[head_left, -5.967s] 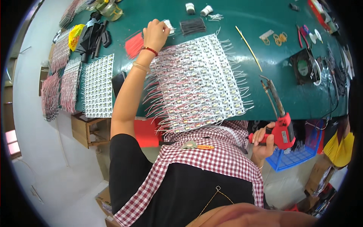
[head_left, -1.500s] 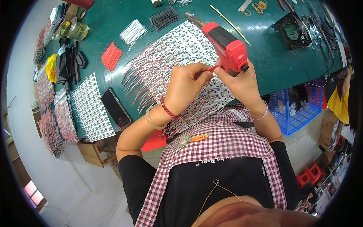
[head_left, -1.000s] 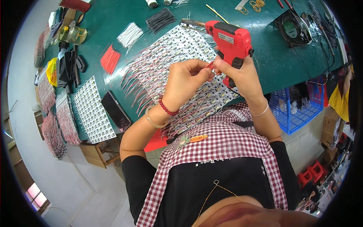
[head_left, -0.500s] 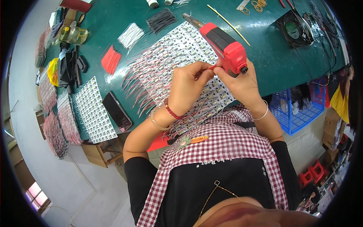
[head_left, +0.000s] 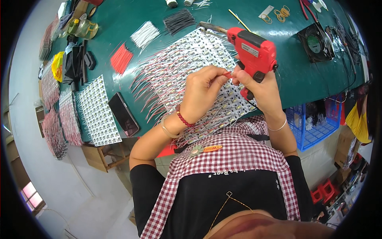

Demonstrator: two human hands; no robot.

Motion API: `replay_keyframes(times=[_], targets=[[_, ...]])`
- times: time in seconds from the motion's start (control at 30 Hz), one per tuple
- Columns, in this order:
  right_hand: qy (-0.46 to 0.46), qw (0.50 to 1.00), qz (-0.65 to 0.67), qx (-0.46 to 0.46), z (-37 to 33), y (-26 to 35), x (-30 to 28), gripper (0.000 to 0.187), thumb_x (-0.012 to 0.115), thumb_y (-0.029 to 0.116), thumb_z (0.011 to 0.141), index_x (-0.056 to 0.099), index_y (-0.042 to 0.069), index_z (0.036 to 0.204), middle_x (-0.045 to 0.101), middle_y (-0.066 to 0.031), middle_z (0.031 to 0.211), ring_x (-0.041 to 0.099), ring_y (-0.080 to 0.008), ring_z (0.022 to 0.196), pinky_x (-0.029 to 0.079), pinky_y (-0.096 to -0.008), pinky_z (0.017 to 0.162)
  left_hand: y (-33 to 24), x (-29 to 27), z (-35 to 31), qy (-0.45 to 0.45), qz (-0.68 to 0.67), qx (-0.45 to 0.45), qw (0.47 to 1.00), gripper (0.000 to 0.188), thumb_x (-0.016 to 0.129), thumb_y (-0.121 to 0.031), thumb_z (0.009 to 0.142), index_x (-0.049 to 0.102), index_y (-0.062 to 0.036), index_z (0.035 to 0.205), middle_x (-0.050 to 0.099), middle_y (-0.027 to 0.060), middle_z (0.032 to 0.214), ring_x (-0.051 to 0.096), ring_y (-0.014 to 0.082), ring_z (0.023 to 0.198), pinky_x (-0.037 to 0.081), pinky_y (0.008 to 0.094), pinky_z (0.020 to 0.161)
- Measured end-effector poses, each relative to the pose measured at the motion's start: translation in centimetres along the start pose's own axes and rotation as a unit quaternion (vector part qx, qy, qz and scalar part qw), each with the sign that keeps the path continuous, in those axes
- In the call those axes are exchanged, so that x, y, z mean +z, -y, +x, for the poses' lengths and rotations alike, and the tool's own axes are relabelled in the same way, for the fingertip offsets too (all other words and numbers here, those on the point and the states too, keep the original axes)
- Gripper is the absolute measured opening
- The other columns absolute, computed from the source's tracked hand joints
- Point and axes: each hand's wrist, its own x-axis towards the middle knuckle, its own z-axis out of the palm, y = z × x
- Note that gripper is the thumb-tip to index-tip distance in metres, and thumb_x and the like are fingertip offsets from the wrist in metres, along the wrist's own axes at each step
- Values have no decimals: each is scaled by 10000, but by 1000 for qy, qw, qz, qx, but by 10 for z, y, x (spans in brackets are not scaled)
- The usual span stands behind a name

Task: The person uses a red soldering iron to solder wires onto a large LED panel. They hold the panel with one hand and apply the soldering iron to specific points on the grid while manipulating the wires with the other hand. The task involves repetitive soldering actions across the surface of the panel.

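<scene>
My left hand pinches a small bundle of red wires between thumb and fingertips, above a large white sheet of small circuit boards. Rows of thin red and white wires stick out from that sheet on its left side. A red and black soldering gun is in my right hand, its metal tip pointing to the far left over the sheet's upper edge. My right fingertips meet the red wires close to my left fingers. How they grip the wires is partly hidden.
Piles of red wires, white wires and black wires lie beyond the sheet. A phone and another board sheet are at the left. A fan stands right, above a blue crate.
The soldering gun has swung in my right hand, so its side now shows and its handle points down. My right hand has shifted slightly right; the left still pinches the red wires.
</scene>
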Motion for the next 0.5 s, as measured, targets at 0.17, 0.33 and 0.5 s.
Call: replay_keyframes(times=[0.17, 0.33, 0.5], targets=[[-10, 999, 47, 0, 9, 7, -15, 419, 648, 187, 905, 498, -44, 1220, 619, -78, 859, 618, -145, 742, 516, -277, 681, 51, -56, 45, -123, 274, 174, 938, 119, 655, 20, 790, 681, -50, 884, 589, 80, 778, 588, 239, 699, 474, 323, 613], [-13, 999, 3, 34, 29, 12, -13, 257, 673, 254, 886, 596, 10, 904, 572, -10, 640, 552, -78, 532, 465, -220, 511, 91, -89, 76, -54, 370, 284, 883, 201, 646, 32, 722, 680, -64, 895, 513, 63, 735, 525, 228, 703, 465, 330, 613], [-17, 995, -28, 94, 35, 3, -3, 287, 693, 290, 862, 609, 17, 882, 530, 6, 577, 498, -49, 442, 413, -207, 419, 95, -90, 81, -3, 383, 308, 871, 270, 631, 29, 686, 691, -81, 924, 526, 47, 778, 529, 210, 733, 482, 317, 629]])
